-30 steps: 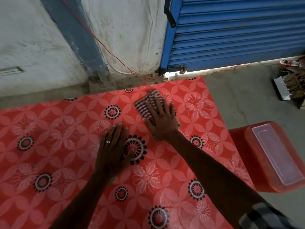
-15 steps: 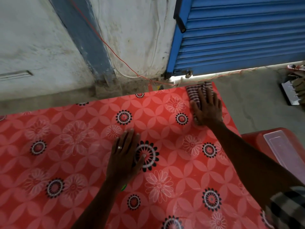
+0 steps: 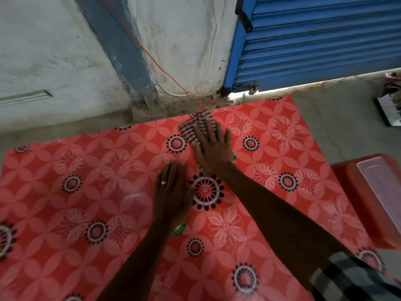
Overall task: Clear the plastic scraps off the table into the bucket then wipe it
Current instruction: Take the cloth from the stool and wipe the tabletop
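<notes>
The cloth [image 3: 198, 127] is a small folded rag, striped dark maroon and white, lying flat on the table [image 3: 65, 213] near the far edge, roughly midway along it. The table is covered in a glossy red sheet printed with pale flower outlines and black-and-white rosettes.

My right hand [image 3: 213, 148] lies palm down on the near half of the cloth. My fingers [image 3: 206, 132] are stretched out straight and a little spread, pressing flat on the fabric rather than curled around it; the striped far end shows beyond my fingertips, and a pale corner peeks out by the heel of my hand on the right. My thumb rests on the table sheet just left of the cloth.

My left hand [image 3: 171, 192] is flat on the table too, nearer to me and just left of my right wrist, fingers together and pointing away from me, a ring [image 3: 163, 182] on one finger. It holds nothing and is apart from the cloth. A bit of green and white something [image 3: 180, 229] shows under its wrist; I cannot tell what it is.

To my right, beside the table, stands a red container [image 3: 355, 192] with a clear lid [image 3: 384, 192].
</notes>
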A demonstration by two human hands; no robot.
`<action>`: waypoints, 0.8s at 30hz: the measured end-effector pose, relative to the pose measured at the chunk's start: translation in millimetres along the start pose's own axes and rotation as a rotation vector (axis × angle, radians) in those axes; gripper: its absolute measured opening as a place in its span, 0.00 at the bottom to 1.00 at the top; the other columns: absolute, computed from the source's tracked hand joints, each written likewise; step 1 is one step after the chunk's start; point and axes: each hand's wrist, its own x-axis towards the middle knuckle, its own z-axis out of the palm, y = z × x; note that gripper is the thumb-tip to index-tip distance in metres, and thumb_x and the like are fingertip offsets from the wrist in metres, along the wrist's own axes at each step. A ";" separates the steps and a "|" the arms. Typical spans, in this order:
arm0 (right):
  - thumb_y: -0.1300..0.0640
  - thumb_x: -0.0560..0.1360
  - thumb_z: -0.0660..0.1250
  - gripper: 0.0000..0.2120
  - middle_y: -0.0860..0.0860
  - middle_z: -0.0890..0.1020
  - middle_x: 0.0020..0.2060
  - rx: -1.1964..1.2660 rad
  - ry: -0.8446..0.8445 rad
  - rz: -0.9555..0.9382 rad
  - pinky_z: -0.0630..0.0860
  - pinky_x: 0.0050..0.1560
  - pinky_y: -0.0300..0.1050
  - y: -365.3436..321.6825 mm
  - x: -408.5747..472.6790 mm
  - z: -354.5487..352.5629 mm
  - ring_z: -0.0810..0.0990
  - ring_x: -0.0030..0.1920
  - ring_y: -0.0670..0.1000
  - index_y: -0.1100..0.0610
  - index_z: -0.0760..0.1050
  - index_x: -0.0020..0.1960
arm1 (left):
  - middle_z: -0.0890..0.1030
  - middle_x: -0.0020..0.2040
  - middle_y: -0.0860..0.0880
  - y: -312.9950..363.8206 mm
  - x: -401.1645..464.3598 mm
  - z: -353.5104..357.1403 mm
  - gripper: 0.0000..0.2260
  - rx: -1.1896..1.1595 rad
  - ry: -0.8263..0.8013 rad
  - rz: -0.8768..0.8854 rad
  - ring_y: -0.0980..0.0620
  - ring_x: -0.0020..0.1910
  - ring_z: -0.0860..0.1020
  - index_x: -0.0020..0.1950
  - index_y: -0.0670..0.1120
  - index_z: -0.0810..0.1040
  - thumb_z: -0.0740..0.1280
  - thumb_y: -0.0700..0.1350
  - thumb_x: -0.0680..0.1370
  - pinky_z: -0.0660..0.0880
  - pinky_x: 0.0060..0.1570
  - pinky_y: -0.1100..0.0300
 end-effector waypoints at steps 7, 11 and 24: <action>0.31 0.79 0.35 0.34 0.54 0.51 0.82 -0.030 0.045 -0.136 0.51 0.77 0.67 35.4 -6.8 -1.2 0.50 0.81 0.62 0.42 0.49 0.82 | 0.64 0.81 0.39 -58.8 -10.4 -20.6 0.27 0.102 0.031 -0.038 0.38 0.80 0.63 0.80 0.42 0.66 0.55 0.55 0.84 0.62 0.77 0.41; 0.31 0.79 0.38 0.35 0.56 0.50 0.82 0.009 0.102 0.187 0.52 0.78 0.66 69.3 -17.3 -4.3 0.51 0.80 0.64 0.45 0.47 0.82 | 0.64 0.81 0.38 -88.9 -16.7 -32.1 0.29 0.103 0.043 -0.076 0.36 0.79 0.64 0.80 0.42 0.66 0.51 0.58 0.85 0.62 0.75 0.40; 0.32 0.80 0.36 0.33 0.55 0.41 0.82 0.022 0.025 0.159 0.42 0.77 0.69 -49.9 -27.8 14.4 0.41 0.80 0.64 0.43 0.39 0.81 | 0.65 0.80 0.38 -112.1 -25.1 -33.5 0.28 0.129 0.087 -0.073 0.37 0.80 0.63 0.80 0.41 0.66 0.57 0.55 0.84 0.63 0.76 0.42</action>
